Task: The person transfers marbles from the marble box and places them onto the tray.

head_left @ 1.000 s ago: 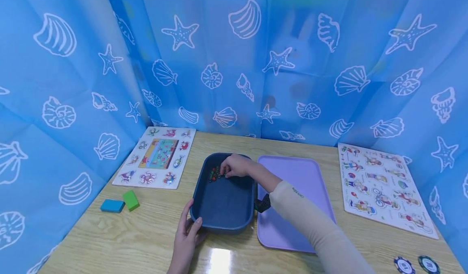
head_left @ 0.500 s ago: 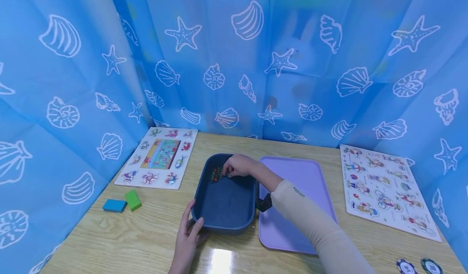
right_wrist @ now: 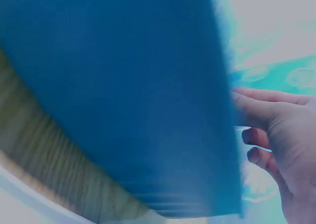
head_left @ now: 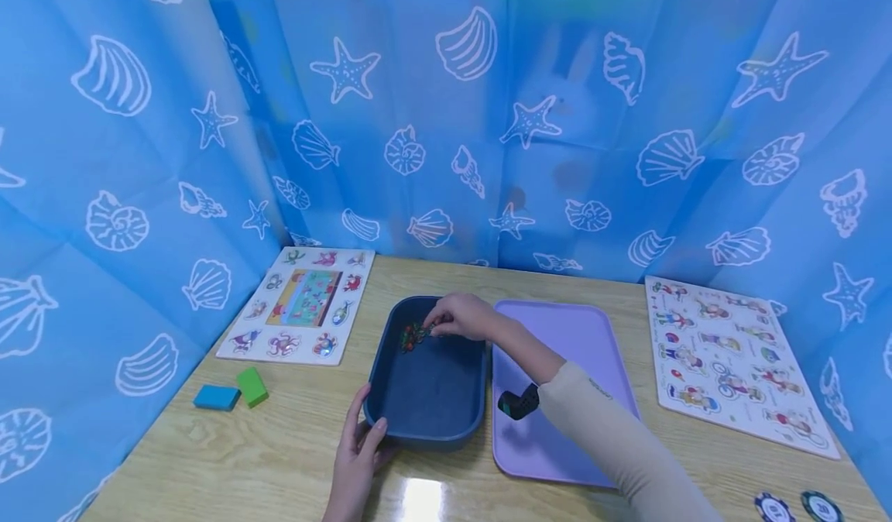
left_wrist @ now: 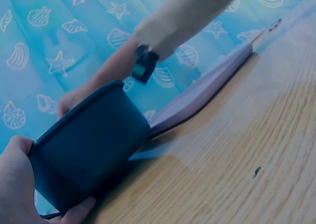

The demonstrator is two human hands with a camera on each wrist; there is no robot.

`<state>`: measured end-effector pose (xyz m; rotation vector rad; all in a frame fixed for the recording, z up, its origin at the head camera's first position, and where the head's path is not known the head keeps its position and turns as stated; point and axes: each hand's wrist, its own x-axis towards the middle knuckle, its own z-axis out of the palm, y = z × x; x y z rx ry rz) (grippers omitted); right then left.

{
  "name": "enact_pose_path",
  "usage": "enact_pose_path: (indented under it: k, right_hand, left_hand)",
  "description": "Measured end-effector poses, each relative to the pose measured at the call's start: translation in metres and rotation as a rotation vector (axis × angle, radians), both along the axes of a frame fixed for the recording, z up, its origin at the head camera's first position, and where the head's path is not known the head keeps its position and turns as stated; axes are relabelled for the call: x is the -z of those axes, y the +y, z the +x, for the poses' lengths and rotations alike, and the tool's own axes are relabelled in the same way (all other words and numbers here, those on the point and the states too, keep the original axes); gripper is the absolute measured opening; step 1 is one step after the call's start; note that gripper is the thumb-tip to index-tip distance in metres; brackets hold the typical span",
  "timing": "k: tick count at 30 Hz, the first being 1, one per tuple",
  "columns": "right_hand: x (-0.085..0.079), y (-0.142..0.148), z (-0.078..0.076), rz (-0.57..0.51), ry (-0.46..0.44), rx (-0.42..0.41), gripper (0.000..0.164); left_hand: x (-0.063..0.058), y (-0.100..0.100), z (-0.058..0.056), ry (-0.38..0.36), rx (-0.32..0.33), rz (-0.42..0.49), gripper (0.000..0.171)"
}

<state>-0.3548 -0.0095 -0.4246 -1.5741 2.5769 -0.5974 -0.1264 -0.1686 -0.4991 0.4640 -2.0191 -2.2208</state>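
Observation:
In the head view a deep dark-blue bin (head_left: 427, 402) stands on the table. My left hand (head_left: 354, 460) grips its near left corner, thumb at the rim and fingers lower down; the left wrist view shows the thumb (left_wrist: 20, 144) at the rim too. Over the far end of the bin is my right hand (head_left: 463, 317), fingertips down at a small heap of tiny red, green and dark pieces (head_left: 411, 338). In the right wrist view the bin's wall (right_wrist: 123, 100) hides the tips of its thumb and forefinger, so whether a piece is pinched cannot be seen.
A lilac tray (head_left: 550, 460) lies right of the bin, beneath the right forearm. Picture boards lie at the far left (head_left: 293, 344) and right (head_left: 732, 359). A blue block (head_left: 216, 397) and green block (head_left: 252, 387) sit left; chips (head_left: 773, 506) lie front right. A blue curtain (head_left: 446, 119) hangs behind.
My right wrist has turned and shifted slightly right, and its black strapped device now shows over the lilac tray. The fingertips stay by the heap. My left hand keeps its grip on the bin.

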Motion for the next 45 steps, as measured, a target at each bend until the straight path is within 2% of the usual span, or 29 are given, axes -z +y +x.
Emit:
enact_pose_path:
  k: [4,9,13,15,18,23,26,34,45]
  right_hand:
    - [-0.016,0.027,0.021,-0.216,-0.041,0.096,0.019]
    - [-0.021,0.071,0.036,-0.475,-0.078,0.323,0.019]
    - [-0.003,0.106,0.038,-0.582,-0.053,0.503,0.019]
    - [0.012,0.121,0.037,-0.59,-0.05,0.584,0.018]
    - [0.034,0.135,0.033,-0.583,-0.078,0.653,0.016]
    - [0.066,0.147,0.029,-0.539,-0.198,0.662,0.015]
    - [0.077,0.15,0.028,-0.511,-0.24,0.658,0.015]
    - [0.091,0.152,0.023,-0.486,-0.268,0.649,0.015]
    - [0.095,0.152,0.021,-0.483,-0.203,0.645,0.017]
  left_hand:
    - [0.0,0.002,0.001,0.003,0.011,-0.005,0.057]
    - [-0.001,0.003,0.002,0.012,0.024,-0.003,0.056]
    - [-0.002,0.004,0.001,-0.01,0.016,-0.036,0.056]
    - [-0.002,0.005,0.001,-0.022,0.015,-0.048,0.056]
    - [-0.003,0.004,0.0,-0.017,0.013,-0.046,0.056]
    - [-0.003,0.001,0.001,0.006,0.022,-0.045,0.055]
    - [-0.004,0.001,0.001,0.002,0.031,-0.054,0.055]
    - [-0.002,0.002,0.001,0.005,0.031,-0.072,0.055]
    - [-0.002,0.002,0.001,0.011,0.032,-0.093,0.055]
